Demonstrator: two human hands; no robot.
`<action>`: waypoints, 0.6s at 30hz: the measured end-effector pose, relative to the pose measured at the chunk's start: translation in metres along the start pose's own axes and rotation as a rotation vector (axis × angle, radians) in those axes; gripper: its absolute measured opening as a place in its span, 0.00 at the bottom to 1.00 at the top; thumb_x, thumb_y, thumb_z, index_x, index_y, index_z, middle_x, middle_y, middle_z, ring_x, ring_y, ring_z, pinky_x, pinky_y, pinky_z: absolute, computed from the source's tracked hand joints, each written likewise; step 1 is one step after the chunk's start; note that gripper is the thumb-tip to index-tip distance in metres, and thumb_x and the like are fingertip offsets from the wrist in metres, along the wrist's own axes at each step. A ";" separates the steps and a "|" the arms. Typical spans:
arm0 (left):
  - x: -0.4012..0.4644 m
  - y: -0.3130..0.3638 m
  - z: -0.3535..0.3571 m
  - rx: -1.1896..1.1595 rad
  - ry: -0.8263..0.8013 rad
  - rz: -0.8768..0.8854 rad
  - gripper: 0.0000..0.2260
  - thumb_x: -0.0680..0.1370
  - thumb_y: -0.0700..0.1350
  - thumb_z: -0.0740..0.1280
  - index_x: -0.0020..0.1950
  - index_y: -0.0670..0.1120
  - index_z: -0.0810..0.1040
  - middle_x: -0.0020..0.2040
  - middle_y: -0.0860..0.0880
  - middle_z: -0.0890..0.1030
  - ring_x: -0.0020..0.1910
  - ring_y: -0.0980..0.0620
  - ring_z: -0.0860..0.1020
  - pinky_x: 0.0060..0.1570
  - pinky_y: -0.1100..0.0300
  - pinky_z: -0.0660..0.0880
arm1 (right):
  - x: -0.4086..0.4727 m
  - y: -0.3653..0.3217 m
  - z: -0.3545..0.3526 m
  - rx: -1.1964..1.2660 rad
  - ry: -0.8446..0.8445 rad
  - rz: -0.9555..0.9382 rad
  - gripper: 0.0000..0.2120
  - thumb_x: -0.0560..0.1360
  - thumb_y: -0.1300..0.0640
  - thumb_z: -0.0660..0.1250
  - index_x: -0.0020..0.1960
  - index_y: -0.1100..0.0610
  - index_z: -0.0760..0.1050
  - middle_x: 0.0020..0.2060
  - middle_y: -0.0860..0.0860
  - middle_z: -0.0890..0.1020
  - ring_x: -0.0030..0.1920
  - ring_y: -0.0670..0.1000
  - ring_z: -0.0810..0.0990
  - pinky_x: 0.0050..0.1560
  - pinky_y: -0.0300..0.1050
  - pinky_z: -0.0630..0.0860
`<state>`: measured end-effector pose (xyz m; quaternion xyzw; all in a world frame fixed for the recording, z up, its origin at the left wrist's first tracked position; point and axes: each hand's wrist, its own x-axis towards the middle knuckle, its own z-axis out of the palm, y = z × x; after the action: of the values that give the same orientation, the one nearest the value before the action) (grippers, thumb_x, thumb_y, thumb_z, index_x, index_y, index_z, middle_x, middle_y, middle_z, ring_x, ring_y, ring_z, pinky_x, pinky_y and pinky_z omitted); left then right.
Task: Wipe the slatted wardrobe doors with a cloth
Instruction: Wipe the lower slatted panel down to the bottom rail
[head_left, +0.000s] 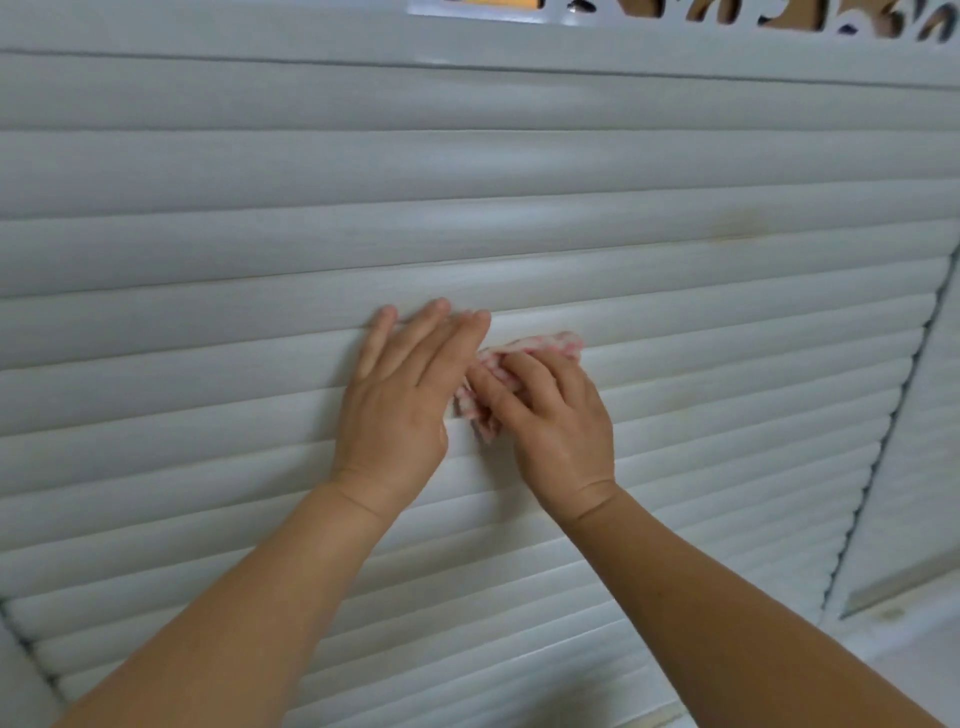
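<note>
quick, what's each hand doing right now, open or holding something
Left hand: open, fingers straight and flat against the slatted door, holding nothing.
Right hand: fingers curled round the pink checked cloth, pressing it to the slats.

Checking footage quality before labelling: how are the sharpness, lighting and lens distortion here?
Head view: soft and slightly blurred throughout; even diffuse light with faint sheen on the slats; wide-angle bowing of the slat lines; cloth pattern smeared.

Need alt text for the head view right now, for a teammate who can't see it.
The right hand presses a bunched pink-and-white cloth against a white slatted wardrobe door. The left hand rests flat on the slats beside it.
</note>
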<state>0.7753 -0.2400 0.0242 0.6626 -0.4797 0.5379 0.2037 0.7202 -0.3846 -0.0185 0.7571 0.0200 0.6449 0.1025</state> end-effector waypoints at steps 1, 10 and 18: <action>0.002 0.005 0.005 -0.009 -0.019 0.014 0.27 0.69 0.33 0.51 0.68 0.45 0.65 0.62 0.46 0.77 0.66 0.49 0.67 0.69 0.47 0.56 | -0.004 0.016 -0.003 -0.017 -0.025 0.025 0.16 0.74 0.61 0.63 0.59 0.52 0.80 0.55 0.52 0.72 0.53 0.56 0.72 0.47 0.51 0.77; 0.045 0.033 0.041 -0.065 -0.057 0.053 0.30 0.68 0.32 0.49 0.69 0.45 0.63 0.65 0.45 0.75 0.68 0.47 0.66 0.70 0.47 0.55 | 0.000 0.080 -0.014 -0.172 0.046 0.734 0.15 0.75 0.44 0.62 0.57 0.48 0.78 0.56 0.47 0.76 0.57 0.41 0.71 0.57 0.44 0.72; 0.067 0.055 0.064 -0.006 -0.009 -0.025 0.28 0.69 0.34 0.52 0.69 0.45 0.63 0.63 0.45 0.76 0.67 0.48 0.66 0.71 0.47 0.54 | 0.012 0.102 -0.011 -0.063 0.150 -0.017 0.14 0.80 0.64 0.58 0.57 0.58 0.81 0.50 0.57 0.83 0.53 0.58 0.74 0.51 0.53 0.77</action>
<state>0.7584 -0.3434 0.0499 0.6702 -0.4740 0.5311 0.2101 0.7014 -0.4809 0.0134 0.7029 0.0137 0.6992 0.1299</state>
